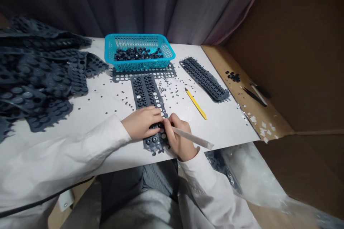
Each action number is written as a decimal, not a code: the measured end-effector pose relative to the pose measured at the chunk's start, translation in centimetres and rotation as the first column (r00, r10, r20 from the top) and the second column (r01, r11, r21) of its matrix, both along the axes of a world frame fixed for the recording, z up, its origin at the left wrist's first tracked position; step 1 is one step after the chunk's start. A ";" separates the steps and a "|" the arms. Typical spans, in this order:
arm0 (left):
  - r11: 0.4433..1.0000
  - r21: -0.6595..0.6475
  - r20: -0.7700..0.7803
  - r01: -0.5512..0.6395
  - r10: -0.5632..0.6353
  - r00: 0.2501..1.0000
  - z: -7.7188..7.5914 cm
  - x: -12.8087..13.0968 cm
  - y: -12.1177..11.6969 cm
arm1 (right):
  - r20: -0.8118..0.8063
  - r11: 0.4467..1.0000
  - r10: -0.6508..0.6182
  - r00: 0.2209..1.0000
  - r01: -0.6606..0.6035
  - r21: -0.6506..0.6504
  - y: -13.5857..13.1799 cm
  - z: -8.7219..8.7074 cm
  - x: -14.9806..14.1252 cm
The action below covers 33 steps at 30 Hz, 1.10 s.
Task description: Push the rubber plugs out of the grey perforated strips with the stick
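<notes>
A strip of dark grey moulded rubber sheet (pixel 144 89) with rows of round parts and several punched-out holes lies lengthwise in front of me. My left hand (pixel 142 121) presses on its near half, fingers curled over the round parts. Close against it, my right hand (pixel 180 139) is closed around a long, flat, pale tool (pixel 195 138). The tool's rear end points to the right; its working tip is hidden by my fingers at the sheet, so its exact kind does not show.
Behind the strip, a blue plastic basket (pixel 139 66) holds loose black rubber pieces. A yellow pen-like tool (pixel 197 105) and another rubber strip (pixel 204 78) lie to the right. Rubber sheets (pixel 40 71) pile up at left. Dark tweezers (pixel 254 96) rest on cardboard. Small dark discs dot the white tabletop (pixel 228 128).
</notes>
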<state>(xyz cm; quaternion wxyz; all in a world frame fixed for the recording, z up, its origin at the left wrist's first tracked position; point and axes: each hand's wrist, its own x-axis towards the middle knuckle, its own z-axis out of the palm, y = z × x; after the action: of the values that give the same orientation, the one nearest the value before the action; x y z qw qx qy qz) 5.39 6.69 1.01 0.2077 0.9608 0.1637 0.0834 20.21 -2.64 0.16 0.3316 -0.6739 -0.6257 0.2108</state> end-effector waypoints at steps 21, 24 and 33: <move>0.988 -0.104 0.066 -0.110 0.117 0.991 -1.2 0.3 -0.8 | -0.089 0.998 -0.067 0.994 0.068 0.006 0.2 -1.2 0.0; 0.978 -0.162 0.102 -0.131 0.149 0.984 -1.4 0.2 -0.8 | -0.091 0.998 -0.064 0.994 0.065 0.011 0.3 -1.2 0.0; 0.928 -0.325 0.195 -0.184 0.256 0.947 -1.5 0.1 -0.7 | -0.087 0.998 -0.061 0.994 0.062 0.005 0.2 -1.1 0.0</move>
<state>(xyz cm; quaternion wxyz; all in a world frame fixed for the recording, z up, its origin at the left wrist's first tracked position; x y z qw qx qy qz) 5.51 5.96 -0.46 0.3593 0.8764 0.2561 0.1930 20.22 -2.39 -0.95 0.3676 -0.6818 -0.5903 0.2271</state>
